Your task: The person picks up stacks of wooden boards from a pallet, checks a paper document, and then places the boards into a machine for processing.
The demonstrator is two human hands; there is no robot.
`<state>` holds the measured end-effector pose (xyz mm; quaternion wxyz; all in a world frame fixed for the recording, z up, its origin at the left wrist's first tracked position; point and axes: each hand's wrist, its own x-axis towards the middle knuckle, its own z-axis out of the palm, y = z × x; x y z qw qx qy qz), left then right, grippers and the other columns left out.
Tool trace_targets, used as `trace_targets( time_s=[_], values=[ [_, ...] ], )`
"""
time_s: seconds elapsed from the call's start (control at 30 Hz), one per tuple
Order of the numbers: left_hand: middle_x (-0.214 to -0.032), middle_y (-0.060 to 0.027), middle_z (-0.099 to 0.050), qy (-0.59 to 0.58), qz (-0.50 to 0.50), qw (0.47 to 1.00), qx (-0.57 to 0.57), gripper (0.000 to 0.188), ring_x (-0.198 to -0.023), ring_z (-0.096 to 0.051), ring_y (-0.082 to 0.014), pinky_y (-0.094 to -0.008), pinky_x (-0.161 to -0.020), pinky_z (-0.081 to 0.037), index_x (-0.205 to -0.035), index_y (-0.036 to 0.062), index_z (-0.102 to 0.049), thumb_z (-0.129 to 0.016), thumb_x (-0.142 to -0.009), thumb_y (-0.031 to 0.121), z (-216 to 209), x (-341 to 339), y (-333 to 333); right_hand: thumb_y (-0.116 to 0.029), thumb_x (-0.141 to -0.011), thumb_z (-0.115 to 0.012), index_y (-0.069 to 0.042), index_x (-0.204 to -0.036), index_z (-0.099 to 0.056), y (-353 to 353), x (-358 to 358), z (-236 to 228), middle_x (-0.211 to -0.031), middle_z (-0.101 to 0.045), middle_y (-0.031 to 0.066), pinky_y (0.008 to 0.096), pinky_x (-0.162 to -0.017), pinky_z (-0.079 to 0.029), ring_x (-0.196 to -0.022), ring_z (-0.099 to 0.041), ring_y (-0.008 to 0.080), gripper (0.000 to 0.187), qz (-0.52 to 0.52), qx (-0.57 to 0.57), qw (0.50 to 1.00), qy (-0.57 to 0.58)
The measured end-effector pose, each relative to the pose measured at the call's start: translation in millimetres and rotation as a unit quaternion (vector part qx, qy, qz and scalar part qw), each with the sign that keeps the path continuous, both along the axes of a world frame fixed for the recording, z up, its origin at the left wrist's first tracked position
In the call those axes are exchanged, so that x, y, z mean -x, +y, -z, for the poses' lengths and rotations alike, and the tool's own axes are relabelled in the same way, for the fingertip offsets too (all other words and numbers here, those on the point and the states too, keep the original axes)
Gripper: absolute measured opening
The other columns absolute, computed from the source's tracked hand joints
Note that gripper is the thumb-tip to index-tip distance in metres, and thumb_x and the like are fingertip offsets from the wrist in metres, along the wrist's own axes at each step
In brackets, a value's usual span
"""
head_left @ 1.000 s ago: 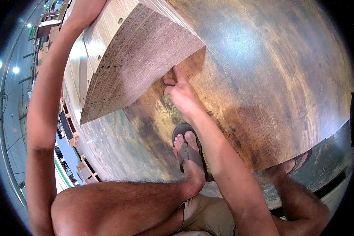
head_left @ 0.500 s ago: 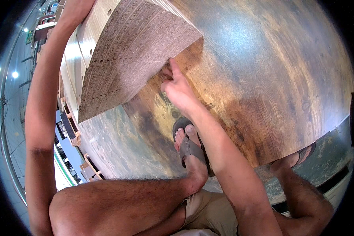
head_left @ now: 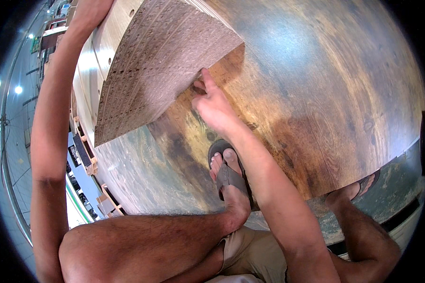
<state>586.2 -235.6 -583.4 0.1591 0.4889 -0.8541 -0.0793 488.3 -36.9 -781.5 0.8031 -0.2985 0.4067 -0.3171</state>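
A stack of chipboard panels point(head_left: 160, 66) shows its raw, speckled brown edges, pressed close together. Its light wood-grain side point(head_left: 90, 78) has small round holes. At the upper left, my left hand point(head_left: 93, 12) rests against that light side; its fingers are mostly cut off by the picture's edge. My right hand point(head_left: 212, 101) is at the stack's lower right edge, index finger stretched out with its tip at the chipboard. The other fingers are partly curled and partly hidden, with nothing visible held in them. Beneath lies a broad brown wood-grain sheet point(head_left: 316, 108).
My sandalled foot point(head_left: 229, 172) stands on the wood-grain sheet below my right hand, and my other foot point(head_left: 363, 184) is at the sheet's lower right edge. A metal rail point(head_left: 4, 155) and tiled floor run along the far left. Wooden pallets point(head_left: 87, 153) stand beyond the stack.
My right hand has shifted very slightly left and up along the stack's edge. My left hand and the panels look unmoved.
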Motion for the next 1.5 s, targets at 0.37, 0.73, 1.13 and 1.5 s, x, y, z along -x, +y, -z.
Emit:
trace_targets(
  time_s=[0.37,0.73,1.13,1.5],
  values=[
    [-0.099,-0.0069,-0.068,0.003,-0.013,1.000,0.014,0.039,-0.093,-0.058,-0.0148,-0.0304,-0.087,-0.045,-0.104,-0.0002,-0.068,-0.049,-0.098,0.032,3,5,5,-0.003,-0.081,-0.049,0.000,-0.152,-0.002,-1,2,-7,-0.149,-0.036,0.0204,0.0349,-0.105,-0.039,-0.124,-0.049,0.0298,0.085,-0.033,0.040,0.999,0.007],
    [-0.096,-0.0089,-0.068,-0.015,-0.014,1.000,0.022,0.040,-0.090,-0.060,-0.0155,-0.0305,-0.085,-0.046,-0.104,-0.0006,-0.069,-0.049,-0.097,0.033,4,0,-3,0.004,-0.081,-0.046,-0.004,-0.153,-0.005,0,6,-16,-0.149,-0.036,0.0202,0.0380,-0.107,-0.038,-0.126,-0.048,0.0342,0.083,-0.018,0.030,0.999,-0.022],
    [-0.096,-0.0083,-0.068,0.120,-0.104,0.987,0.024,0.040,-0.089,-0.059,-0.0152,-0.0306,-0.084,-0.046,-0.104,0.0002,-0.069,-0.050,-0.096,0.034,30,-53,-52,0.005,-0.079,-0.046,-0.004,-0.154,0.000,3,7,-22,-0.152,-0.032,0.0199,0.0360,-0.104,-0.039,-0.128,-0.045,0.0323,0.088,-0.005,0.008,0.994,-0.106],
    [-0.095,-0.0081,-0.068,-0.008,-0.013,1.000,0.025,0.038,-0.087,-0.059,-0.0150,-0.0309,-0.082,-0.047,-0.103,0.0005,-0.069,-0.051,-0.096,0.033,4,2,4,0.002,-0.079,-0.044,-0.001,-0.152,0.006,2,11,-34,-0.152,-0.029,0.0214,0.0384,-0.105,-0.039,-0.131,-0.042,0.0330,0.089,-0.022,0.006,0.992,-0.124]
  ],
)
